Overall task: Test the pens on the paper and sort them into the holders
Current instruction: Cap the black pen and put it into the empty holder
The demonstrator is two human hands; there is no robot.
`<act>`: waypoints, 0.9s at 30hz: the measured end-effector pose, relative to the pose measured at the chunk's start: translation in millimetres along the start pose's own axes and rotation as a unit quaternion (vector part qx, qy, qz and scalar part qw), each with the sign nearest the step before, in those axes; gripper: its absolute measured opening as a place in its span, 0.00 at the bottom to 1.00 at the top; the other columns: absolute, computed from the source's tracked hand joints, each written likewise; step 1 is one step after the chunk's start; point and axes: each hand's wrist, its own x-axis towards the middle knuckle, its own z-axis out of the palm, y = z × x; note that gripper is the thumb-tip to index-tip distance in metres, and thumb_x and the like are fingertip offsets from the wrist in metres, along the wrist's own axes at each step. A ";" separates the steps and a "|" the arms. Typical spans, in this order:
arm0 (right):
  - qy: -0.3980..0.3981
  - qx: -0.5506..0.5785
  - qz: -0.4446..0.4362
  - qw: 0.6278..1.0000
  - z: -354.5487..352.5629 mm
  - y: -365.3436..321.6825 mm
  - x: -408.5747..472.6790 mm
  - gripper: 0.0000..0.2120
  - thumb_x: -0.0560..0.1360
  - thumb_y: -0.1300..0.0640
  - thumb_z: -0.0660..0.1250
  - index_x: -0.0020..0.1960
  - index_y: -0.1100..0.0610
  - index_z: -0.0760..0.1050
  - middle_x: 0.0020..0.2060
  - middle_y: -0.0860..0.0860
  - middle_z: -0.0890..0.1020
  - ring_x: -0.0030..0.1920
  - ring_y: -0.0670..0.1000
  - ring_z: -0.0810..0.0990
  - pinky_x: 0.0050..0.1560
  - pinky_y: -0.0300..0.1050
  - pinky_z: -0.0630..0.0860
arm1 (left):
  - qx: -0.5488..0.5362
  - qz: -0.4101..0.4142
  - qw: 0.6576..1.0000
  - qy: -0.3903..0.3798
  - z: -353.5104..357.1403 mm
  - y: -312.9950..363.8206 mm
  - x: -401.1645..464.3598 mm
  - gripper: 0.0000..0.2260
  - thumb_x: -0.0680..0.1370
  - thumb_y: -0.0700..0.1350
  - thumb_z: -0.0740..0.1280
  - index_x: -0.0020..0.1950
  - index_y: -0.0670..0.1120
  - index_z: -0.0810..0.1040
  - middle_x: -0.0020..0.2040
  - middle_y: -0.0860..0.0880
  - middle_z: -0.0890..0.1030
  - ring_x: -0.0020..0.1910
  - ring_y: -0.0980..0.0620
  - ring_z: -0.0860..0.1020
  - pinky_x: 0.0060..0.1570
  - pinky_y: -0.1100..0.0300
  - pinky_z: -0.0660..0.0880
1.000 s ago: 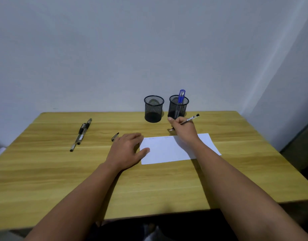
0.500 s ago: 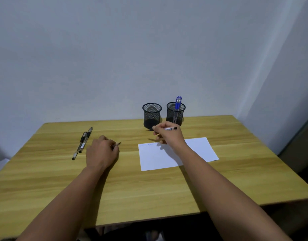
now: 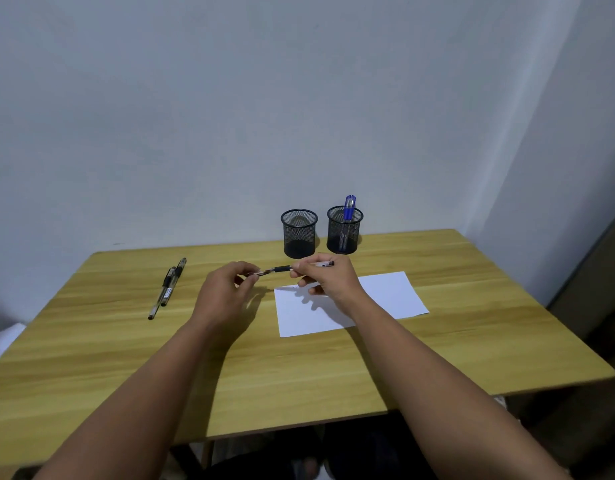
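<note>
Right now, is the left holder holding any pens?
No. The left holder looks empty through its mesh, while the blue pen stands in the right holder.

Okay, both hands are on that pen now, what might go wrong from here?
1. The cap pinched in the left hand meets the tip of the pen held by the right hand in mid-air; a miss could ink the fingers.
2. The two black pens lie loose on the table and might roll.
</note>
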 end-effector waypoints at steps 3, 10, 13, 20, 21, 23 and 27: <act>-0.001 0.000 -0.001 1.000 -3.2 -3.5 -2.4 0.09 0.78 0.57 0.78 0.54 0.62 0.87 0.44 0.55 0.90 0.37 0.47 0.84 0.35 0.38 0.78 | -0.018 0.022 1.000 -0.011 -1.4 8.7 0.4 0.05 0.79 0.44 0.71 0.54 0.52 0.85 0.49 0.59 0.83 0.47 0.57 0.80 0.41 0.61 0.73; -0.016 0.014 0.044 0.999 -11.4 -10.6 -11.9 0.08 0.75 0.56 0.81 0.53 0.58 0.90 0.42 0.51 0.89 0.35 0.45 0.79 0.36 0.38 0.76 | -0.175 -0.016 0.984 -0.040 -5.1 34.8 -1.0 0.06 0.79 0.42 0.71 0.55 0.48 0.85 0.46 0.49 0.87 0.42 0.55 0.80 0.43 0.64 0.75; -0.024 -0.018 0.057 0.998 -14.5 -10.8 -14.4 0.03 0.75 0.58 0.81 0.49 0.54 0.90 0.43 0.51 0.89 0.35 0.46 0.75 0.33 0.38 0.71 | -0.259 -0.045 0.964 -0.036 -7.3 51.9 1.6 0.08 0.80 0.42 0.70 0.59 0.46 0.84 0.44 0.51 0.86 0.44 0.54 0.81 0.48 0.59 0.76; -0.013 0.019 0.014 1.000 -8.4 -11.9 -16.3 0.06 0.81 0.62 0.74 0.53 0.53 0.86 0.38 0.51 0.84 0.32 0.47 0.68 0.32 0.40 0.65 | -0.230 -0.044 0.972 -0.013 3.3 78.4 15.4 0.10 0.83 0.47 0.64 0.54 0.44 0.85 0.46 0.48 0.85 0.40 0.55 0.81 0.41 0.61 0.76; -0.007 0.022 0.007 1.000 -8.2 -11.0 -15.5 0.06 0.81 0.62 0.74 0.53 0.53 0.86 0.37 0.50 0.84 0.31 0.47 0.68 0.31 0.40 0.65 | -0.230 -0.047 0.972 -0.009 5.8 82.0 17.6 0.11 0.84 0.46 0.63 0.52 0.44 0.84 0.45 0.48 0.85 0.39 0.54 0.80 0.40 0.61 0.75; 0.007 0.026 0.000 1.000 -8.5 -7.7 -13.0 0.05 0.81 0.63 0.74 0.53 0.54 0.86 0.36 0.50 0.83 0.31 0.47 0.67 0.30 0.39 0.66 | -0.236 -0.054 0.970 -0.002 12.2 85.5 21.7 0.12 0.84 0.45 0.62 0.49 0.45 0.84 0.43 0.48 0.84 0.38 0.54 0.79 0.38 0.60 0.74; 0.021 0.011 -0.010 1.000 -12.1 2.4 -8.3 0.05 0.82 0.63 0.73 0.53 0.54 0.86 0.36 0.50 0.83 0.31 0.47 0.67 0.30 0.39 0.67 | -0.242 -0.070 0.968 0.001 28.6 82.4 26.1 0.11 0.84 0.44 0.62 0.48 0.45 0.83 0.40 0.47 0.83 0.35 0.55 0.79 0.38 0.59 0.74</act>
